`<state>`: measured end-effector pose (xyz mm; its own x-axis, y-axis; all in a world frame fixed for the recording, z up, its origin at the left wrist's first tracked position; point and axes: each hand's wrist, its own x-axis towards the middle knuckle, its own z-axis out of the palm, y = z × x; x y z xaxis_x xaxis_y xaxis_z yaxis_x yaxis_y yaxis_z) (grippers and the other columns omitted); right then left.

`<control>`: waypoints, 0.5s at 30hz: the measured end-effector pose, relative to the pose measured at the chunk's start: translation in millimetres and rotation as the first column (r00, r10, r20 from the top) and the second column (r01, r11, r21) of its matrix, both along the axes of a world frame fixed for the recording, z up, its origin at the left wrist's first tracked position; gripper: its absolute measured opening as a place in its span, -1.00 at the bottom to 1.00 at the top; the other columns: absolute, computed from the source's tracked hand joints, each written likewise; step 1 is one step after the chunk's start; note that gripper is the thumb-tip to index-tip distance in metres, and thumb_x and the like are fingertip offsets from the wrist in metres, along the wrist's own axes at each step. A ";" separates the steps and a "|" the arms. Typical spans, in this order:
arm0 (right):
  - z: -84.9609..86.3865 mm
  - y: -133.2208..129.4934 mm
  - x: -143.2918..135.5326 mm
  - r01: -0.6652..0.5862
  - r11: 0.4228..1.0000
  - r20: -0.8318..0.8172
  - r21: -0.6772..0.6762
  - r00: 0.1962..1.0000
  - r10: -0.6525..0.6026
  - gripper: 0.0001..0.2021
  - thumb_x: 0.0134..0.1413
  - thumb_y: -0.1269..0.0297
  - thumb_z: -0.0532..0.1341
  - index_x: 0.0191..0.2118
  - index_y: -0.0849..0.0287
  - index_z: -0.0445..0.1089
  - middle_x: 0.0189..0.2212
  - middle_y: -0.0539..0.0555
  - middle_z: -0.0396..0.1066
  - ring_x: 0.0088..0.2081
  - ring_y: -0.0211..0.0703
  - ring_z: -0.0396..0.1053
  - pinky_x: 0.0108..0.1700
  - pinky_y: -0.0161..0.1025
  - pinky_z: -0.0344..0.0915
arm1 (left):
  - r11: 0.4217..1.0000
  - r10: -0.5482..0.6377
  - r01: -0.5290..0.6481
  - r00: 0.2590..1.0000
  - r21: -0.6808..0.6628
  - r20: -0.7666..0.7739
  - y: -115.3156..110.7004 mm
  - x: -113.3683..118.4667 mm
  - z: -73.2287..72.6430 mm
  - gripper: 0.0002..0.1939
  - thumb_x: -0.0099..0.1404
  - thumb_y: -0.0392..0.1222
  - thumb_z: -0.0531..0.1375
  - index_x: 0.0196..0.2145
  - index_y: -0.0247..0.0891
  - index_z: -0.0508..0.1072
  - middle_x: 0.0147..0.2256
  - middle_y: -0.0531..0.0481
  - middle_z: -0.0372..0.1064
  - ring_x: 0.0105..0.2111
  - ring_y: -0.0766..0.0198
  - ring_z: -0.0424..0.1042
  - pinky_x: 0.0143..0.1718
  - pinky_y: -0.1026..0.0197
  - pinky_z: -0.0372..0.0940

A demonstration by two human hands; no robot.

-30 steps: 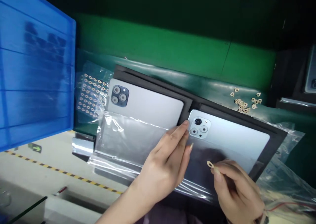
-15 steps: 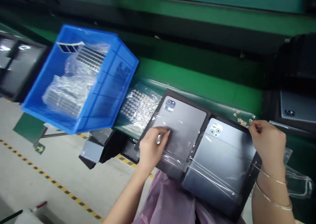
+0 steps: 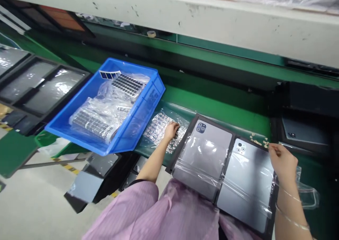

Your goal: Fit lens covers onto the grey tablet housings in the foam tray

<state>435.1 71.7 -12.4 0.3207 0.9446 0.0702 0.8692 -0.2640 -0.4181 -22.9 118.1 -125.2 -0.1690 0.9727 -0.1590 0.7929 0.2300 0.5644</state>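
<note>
My left hand (image 3: pixel 171 130) is at a clear plastic sheet covered with small ring-shaped parts (image 3: pixel 159 126). Its fingers are pinched together, and what they hold, if anything, is too small to make out. Near the upper right corner of the silver-blue tablet (image 3: pixel 246 187), my right hand (image 3: pixel 284 161) has its fingers curled closed, with their contents hidden. Several loose gold-coloured ring parts (image 3: pixel 255 140) lie just left of it. A grey tablet (image 3: pixel 209 144) lies beside the silver-blue one, both camera side up in a black tray (image 3: pixel 197 118), with clear film across them.
A blue crate (image 3: pixel 134 141) with bagged sheets of parts stands to the left. Further left are black trays (image 3: pixel 19 100) with film-covered contents. Another tablet (image 3: pixel 304 130) lies at the right beside dark boxes. A pale shelf edge (image 3: pixel 169 12) crosses the top.
My left hand has moved from above the grey tablet to the sheet of ring parts on its left. My right hand stays near the loose rings. The view has shifted, showing the shelf.
</note>
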 end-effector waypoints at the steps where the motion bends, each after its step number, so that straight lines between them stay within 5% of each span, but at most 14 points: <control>1: 3.9 -12.8 -4.6 0.016 0.999 -0.016 0.033 1.000 -0.015 -0.70 0.00 0.16 0.13 -0.24 0.24 0.46 -0.41 0.16 0.47 -0.38 -0.03 0.40 -0.27 -0.18 0.22 | 1.000 0.002 -0.002 1.000 -0.004 -0.010 1.1 -0.6 -3.6 -0.80 0.32 -0.14 0.13 -0.22 -0.33 0.42 -0.16 -0.06 0.39 -0.14 0.21 0.39 -0.08 0.02 0.30; 8: 19.3 -102.2 -36.8 0.179 0.957 -0.052 0.227 0.984 -0.172 -0.57 0.00 -0.05 0.14 -0.25 0.22 0.50 -0.42 0.12 0.47 -0.41 -0.07 0.39 -0.26 -0.20 0.23 | 0.996 0.067 -0.072 0.991 -0.046 -0.115 5.8 3.1 -16.4 -0.78 0.33 -0.10 0.10 -0.21 -0.30 0.40 -0.15 -0.07 0.35 -0.11 0.18 0.35 -0.12 0.07 0.29; 15: 22.3 -126.4 -59.8 0.183 0.920 -0.081 0.346 0.983 -0.165 -0.50 0.06 -0.12 0.12 -0.22 0.27 0.49 -0.39 0.16 0.48 -0.38 -0.07 0.39 -0.22 -0.20 0.27 | 0.990 0.123 -0.138 0.956 -0.040 -0.266 8.9 17.1 -25.8 -0.71 0.33 -0.07 0.10 -0.10 -0.30 0.37 -0.05 -0.11 0.32 -0.06 0.14 0.33 -0.05 -0.03 0.27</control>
